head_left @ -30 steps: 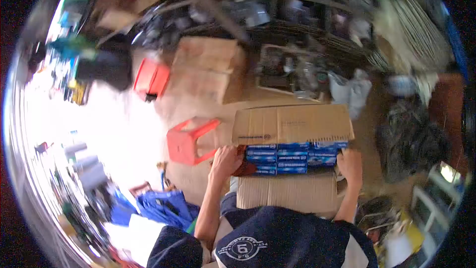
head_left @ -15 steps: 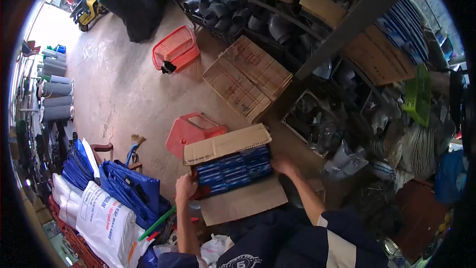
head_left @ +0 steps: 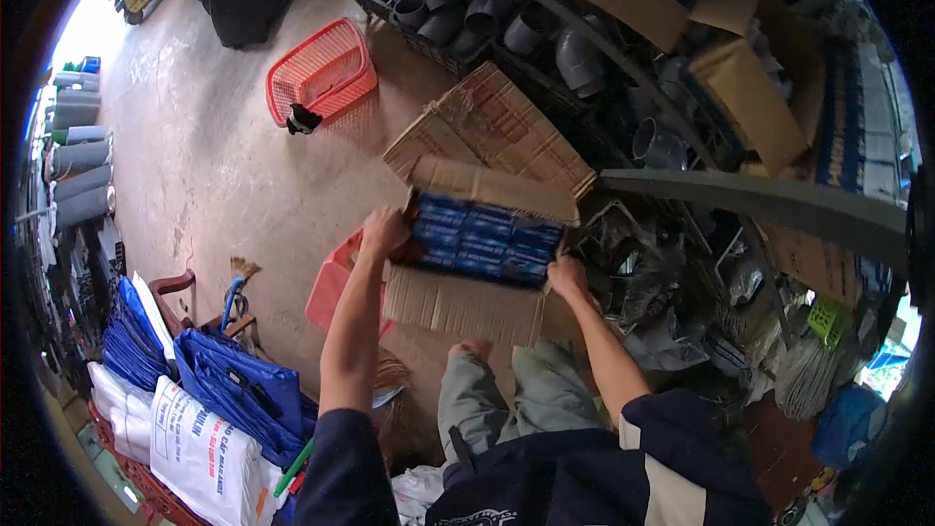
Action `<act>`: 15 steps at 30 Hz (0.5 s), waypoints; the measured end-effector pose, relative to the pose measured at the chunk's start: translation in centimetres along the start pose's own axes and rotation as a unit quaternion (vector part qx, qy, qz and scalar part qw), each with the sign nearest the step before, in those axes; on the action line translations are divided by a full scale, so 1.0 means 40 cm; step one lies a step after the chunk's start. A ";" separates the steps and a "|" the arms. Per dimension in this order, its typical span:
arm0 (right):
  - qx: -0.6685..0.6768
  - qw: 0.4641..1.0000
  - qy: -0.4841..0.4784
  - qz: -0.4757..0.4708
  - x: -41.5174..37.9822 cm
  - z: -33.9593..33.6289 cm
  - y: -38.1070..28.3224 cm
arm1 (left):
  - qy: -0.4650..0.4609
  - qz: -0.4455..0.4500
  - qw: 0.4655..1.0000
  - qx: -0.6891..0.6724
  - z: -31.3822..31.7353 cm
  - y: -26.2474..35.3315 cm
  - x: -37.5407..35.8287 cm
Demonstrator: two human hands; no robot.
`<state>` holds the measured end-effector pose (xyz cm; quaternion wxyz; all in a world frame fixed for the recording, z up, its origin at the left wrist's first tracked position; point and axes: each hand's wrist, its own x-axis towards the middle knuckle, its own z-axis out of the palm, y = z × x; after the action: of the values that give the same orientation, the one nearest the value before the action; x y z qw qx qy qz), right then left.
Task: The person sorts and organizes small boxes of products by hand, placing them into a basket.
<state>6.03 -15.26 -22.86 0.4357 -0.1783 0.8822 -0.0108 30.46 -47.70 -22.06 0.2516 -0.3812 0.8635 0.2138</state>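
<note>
Head view: both hands hold an open carton (head_left: 477, 268) filled with blue packs (head_left: 484, 236), lifted off the floor in front of the person's chest. Its long axis runs left to right, dipping slightly to the right; the open top faces the camera, flaps spread up and down. The left hand (head_left: 382, 232) has its fingers clamped on the carton's left end, the right hand (head_left: 567, 277) on its right end. Just behind it lies a closed box (head_left: 492, 127); a red stool (head_left: 329, 290) stands below left, a red basket (head_left: 323, 73) farther off, and a shelf (head_left: 769, 200) with pipe fittings to the right. Half a second ago the carton sat lower, beside the stool.
</note>
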 end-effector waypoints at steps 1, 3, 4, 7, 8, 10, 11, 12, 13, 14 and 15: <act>0.016 0.999 0.028 0.012 0.032 -0.006 -0.010 | -0.018 -0.019 1.000 0.007 -0.022 0.026 0.075; 0.029 0.998 0.037 0.037 0.058 -0.005 -0.019 | -0.001 0.017 1.000 0.024 -0.086 0.079 0.166; 0.037 0.997 0.044 0.051 0.075 -0.008 -0.025 | 0.022 0.034 0.999 0.034 -0.079 0.090 0.228; 0.023 0.990 -0.084 0.114 0.098 -0.004 -0.064 | 0.059 0.027 0.997 0.033 -0.062 0.119 0.336; 0.035 0.988 -0.073 0.135 0.104 -0.011 -0.088 | 0.068 0.013 0.997 0.026 -0.065 0.125 0.362; 0.053 0.981 -0.055 0.179 0.073 -0.024 -0.135 | 0.047 0.025 0.999 -0.005 -0.077 0.116 0.374; 0.039 0.982 -0.052 0.176 0.078 -0.001 -0.113 | 0.039 0.030 0.999 -0.017 -0.085 0.103 0.370; 0.028 0.985 -0.044 0.165 0.113 0.026 -0.076 | 0.054 0.051 0.997 -0.015 -0.084 0.084 0.362; 0.019 0.987 -0.035 0.156 0.116 0.026 -0.087 | 0.038 0.039 0.998 -0.032 -0.093 0.074 0.354; 0.009 0.989 -0.024 0.148 0.104 0.020 -0.087 | 0.023 0.028 0.998 -0.050 -0.101 0.074 0.347; -0.001 0.990 -0.013 0.140 0.079 -0.004 -0.110 | 0.011 0.016 0.997 -0.071 -0.110 0.074 0.344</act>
<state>5.47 -20.43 -24.41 0.4441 -0.0537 0.8928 0.0533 19.00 -55.90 -26.31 0.2109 -0.3864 0.8549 0.2744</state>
